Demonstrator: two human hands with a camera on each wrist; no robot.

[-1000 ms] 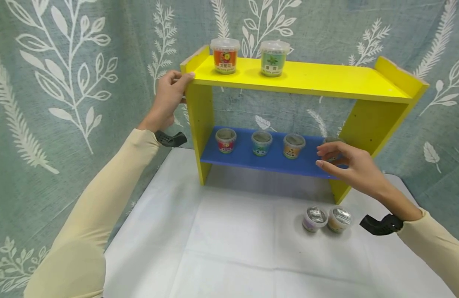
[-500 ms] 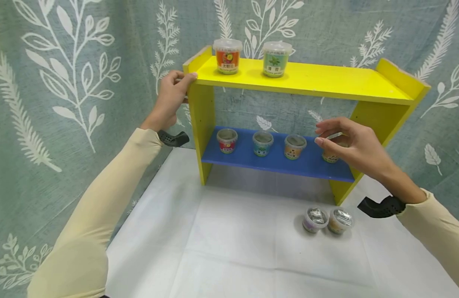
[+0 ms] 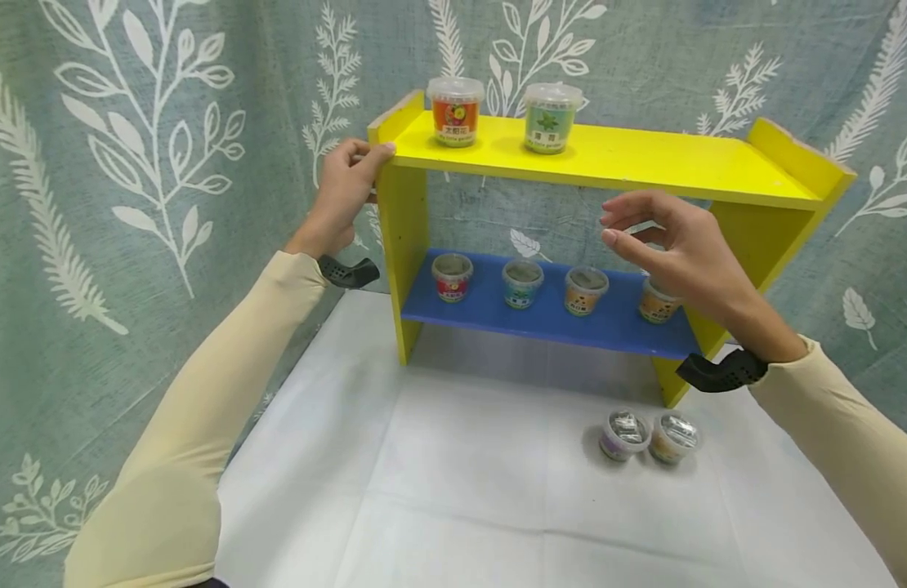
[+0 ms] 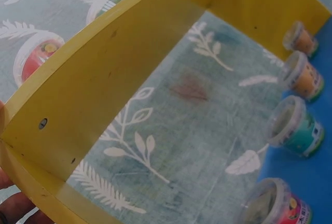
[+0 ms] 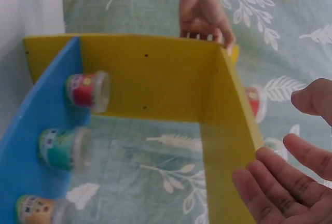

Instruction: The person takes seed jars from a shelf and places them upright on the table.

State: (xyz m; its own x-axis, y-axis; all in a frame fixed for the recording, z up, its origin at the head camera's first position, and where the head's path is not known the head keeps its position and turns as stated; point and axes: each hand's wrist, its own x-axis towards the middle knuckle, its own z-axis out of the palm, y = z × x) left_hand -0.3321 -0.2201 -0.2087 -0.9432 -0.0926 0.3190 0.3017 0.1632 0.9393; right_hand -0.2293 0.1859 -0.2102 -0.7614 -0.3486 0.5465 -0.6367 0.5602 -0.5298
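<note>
My left hand [image 3: 343, 192] grips the upper left corner of the yellow shelf [image 3: 645, 155], its thumb over the top board. My right hand [image 3: 670, 245] is held in front of the shelf's right half, holding nothing, thumb and fingers apart. Partly behind it, an orange-labelled lidded cup [image 3: 655, 304] stands on the blue board [image 3: 490, 317]. Along the same board are a red cup [image 3: 452, 278], a teal cup [image 3: 522, 284] and another orange cup [image 3: 586, 291]. Up on the yellow top stand an orange-red cup [image 3: 455, 113] and a green cup [image 3: 550, 118].
Two more lidded cups, one purple [image 3: 624, 434] and one orange [image 3: 672, 438], sit side by side on the white tablecloth [image 3: 483, 457] before the shelf's right leg. A green leaf-patterned curtain [image 3: 277, 98] hangs behind and at both sides.
My right hand has risen and moved left, away from the rightmost orange cup, which now shows more on the blue board. The left hand keeps its grip on the shelf corner.
</note>
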